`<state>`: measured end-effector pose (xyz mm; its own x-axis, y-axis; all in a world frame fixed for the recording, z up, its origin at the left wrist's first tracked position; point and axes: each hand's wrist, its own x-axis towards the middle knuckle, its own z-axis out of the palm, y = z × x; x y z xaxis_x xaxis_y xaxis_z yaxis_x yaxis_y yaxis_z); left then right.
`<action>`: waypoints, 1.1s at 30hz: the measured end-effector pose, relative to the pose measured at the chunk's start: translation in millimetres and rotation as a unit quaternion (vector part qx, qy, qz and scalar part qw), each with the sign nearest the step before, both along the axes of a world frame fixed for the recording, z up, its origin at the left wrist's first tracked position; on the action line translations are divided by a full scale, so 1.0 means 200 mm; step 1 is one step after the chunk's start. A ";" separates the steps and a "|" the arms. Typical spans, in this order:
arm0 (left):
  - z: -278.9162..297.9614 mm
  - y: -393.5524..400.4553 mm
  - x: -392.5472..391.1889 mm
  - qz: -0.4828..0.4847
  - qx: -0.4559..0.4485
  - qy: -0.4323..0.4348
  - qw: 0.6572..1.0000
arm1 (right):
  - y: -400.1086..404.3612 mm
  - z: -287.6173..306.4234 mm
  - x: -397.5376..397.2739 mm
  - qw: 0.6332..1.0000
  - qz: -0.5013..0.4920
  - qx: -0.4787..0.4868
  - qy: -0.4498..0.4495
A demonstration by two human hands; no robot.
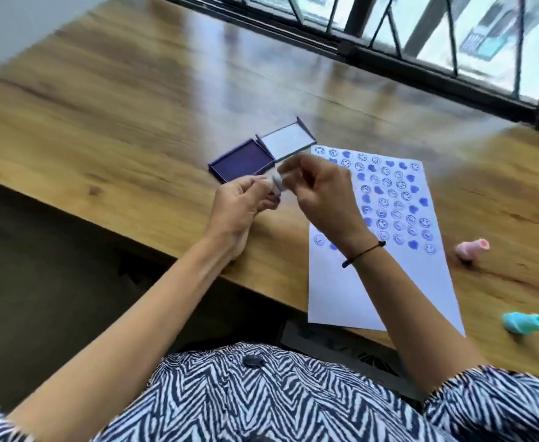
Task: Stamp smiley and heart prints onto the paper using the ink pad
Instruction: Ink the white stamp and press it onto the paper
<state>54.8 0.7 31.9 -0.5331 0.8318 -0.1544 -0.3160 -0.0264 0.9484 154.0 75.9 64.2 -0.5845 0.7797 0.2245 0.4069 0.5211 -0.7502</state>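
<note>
A white sheet of paper (379,282) lies on the wooden table, its upper half covered with purple smiley and heart prints. Left of its top corner sits the open purple ink pad (242,161), lid (285,142) folded back. In front of the pad, my left hand (245,202) and my right hand (322,193) meet around a small pale stamp (276,183). Both pinch it; motion blur hides its details. A dark cord circles my right wrist.
A pink stamp (472,248) lies on the table right of the paper, and a turquoise stamp (524,324) lies nearer the front edge. A window with dark frames (373,52) runs along the table's far side. The table edge (134,237) runs diagonally under my left forearm.
</note>
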 end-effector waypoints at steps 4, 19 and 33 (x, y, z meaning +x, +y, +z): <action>-0.04 -0.06 -0.10 0.081 -0.011 0.005 0.997 | 0.07 0.01 -0.18 0.995 0.054 0.079 -0.042; -0.11 -0.09 -0.14 0.170 -0.040 0.050 0.983 | 0.19 -0.10 -0.51 0.942 0.193 0.173 -0.214; -0.12 -0.09 -0.12 0.137 -0.030 0.094 0.986 | 0.16 -0.07 -0.48 0.962 0.171 0.110 -0.182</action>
<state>30.0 -17.5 7.0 -0.7607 0.6445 -0.0764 -0.1238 -0.0285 0.9919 58.6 108.7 51.0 -0.8693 0.4852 0.0939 0.3989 0.8010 -0.4465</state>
